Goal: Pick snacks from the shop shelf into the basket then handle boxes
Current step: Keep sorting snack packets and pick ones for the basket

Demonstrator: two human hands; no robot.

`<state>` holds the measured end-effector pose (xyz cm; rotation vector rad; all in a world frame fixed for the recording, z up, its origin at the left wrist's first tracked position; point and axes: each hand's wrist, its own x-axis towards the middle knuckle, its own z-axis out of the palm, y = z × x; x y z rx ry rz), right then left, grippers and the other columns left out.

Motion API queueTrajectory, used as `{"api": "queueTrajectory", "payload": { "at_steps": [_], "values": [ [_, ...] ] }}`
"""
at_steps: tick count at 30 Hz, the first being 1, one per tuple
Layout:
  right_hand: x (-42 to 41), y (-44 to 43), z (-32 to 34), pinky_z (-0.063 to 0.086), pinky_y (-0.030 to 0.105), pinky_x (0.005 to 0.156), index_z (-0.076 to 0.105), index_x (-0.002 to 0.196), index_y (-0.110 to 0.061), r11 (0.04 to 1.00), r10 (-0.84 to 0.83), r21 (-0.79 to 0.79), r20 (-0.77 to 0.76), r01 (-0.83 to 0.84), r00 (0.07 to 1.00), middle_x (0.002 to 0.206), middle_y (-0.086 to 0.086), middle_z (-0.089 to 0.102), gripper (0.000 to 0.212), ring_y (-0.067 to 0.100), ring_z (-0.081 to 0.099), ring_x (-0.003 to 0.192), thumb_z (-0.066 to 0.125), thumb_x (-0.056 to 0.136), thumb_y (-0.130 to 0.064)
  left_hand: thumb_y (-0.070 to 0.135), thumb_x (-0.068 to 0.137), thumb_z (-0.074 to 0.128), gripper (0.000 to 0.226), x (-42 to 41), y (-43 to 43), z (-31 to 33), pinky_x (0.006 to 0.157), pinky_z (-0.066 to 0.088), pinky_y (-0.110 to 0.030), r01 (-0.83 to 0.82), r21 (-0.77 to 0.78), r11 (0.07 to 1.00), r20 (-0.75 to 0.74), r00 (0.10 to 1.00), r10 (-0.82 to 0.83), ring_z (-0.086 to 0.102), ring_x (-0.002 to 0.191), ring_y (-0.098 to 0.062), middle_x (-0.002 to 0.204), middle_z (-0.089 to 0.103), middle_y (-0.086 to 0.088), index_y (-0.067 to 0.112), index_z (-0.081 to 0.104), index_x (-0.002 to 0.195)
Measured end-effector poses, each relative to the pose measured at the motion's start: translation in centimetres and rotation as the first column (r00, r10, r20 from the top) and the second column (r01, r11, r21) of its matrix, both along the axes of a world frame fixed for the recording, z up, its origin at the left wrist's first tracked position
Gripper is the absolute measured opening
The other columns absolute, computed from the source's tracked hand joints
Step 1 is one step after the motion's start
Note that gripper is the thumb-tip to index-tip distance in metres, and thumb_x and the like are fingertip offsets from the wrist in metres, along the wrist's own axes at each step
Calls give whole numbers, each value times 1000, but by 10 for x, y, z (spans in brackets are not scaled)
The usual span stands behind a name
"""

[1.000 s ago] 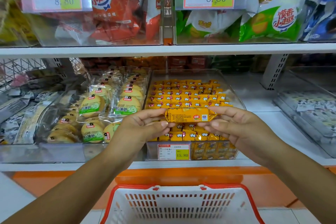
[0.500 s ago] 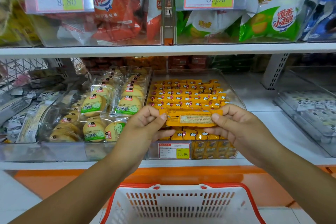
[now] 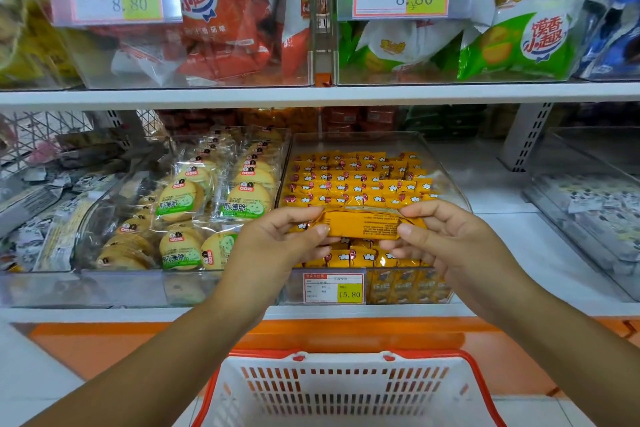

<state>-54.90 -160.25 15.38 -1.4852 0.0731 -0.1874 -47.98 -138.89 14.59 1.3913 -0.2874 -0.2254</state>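
Note:
A yellow snack bar [image 3: 362, 225] is held level in front of the clear bin of yellow snacks [image 3: 446, 180] on the lower shelf. My left hand [image 3: 277, 246] pinches its left end between thumb and fingers. My right hand [image 3: 446, 239] pinches its right end the same way. The printed text side of the wrapper faces me. Below my arms stands the white basket [image 3: 346, 392] with an orange-red rim; the part of its inside that I see holds nothing.
A bin of round biscuits in clear wrappers [image 3: 194, 204] sits left of the yellow snacks. The upper shelf [image 3: 311, 95] carries bins of red [image 3: 221, 21] and green [image 3: 519, 45] snack bags. A price tag reading 15.80 [image 3: 334, 288] hangs on the yellow bin's front.
The bar has been turned over in both hands, so its back with small print now faces me. Both hands stay at about the same spot.

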Motion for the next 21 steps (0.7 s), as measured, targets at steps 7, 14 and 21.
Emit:
{"api": "queueTrajectory", "payload": {
  "at_steps": [7,14,21],
  "values": [
    [0,0,-2,59,28,79,60,114,-9,1000,25,7,-9,-25,1000,97,15,75,42,30,73,93,69,74,-19,5,91,61,17,2,-1,-2,69,60,-22,-9,31,999,-11,1000,10,75,87,-21,95,77,-10,10,68,105],
    [1,3,0,59,39,81,55,101,2,992,-37,-122,-42,32,998,97,10,75,40,27,75,88,69,76,-26,20,97,57,17,3,-5,-4,57,57,-20,-19,239,971,57,998,5,74,68,-18,78,76,-11,11,70,102],
    [6,-5,1,58,38,82,56,109,-4,995,-86,-57,-74,82,994,99,12,76,24,27,75,89,64,90,-17,29,95,60,12,8,-15,6,62,60,-31,-21,378,926,188,981,-54,71,67,-14,78,73,1,22,69,98]
  ]
}}
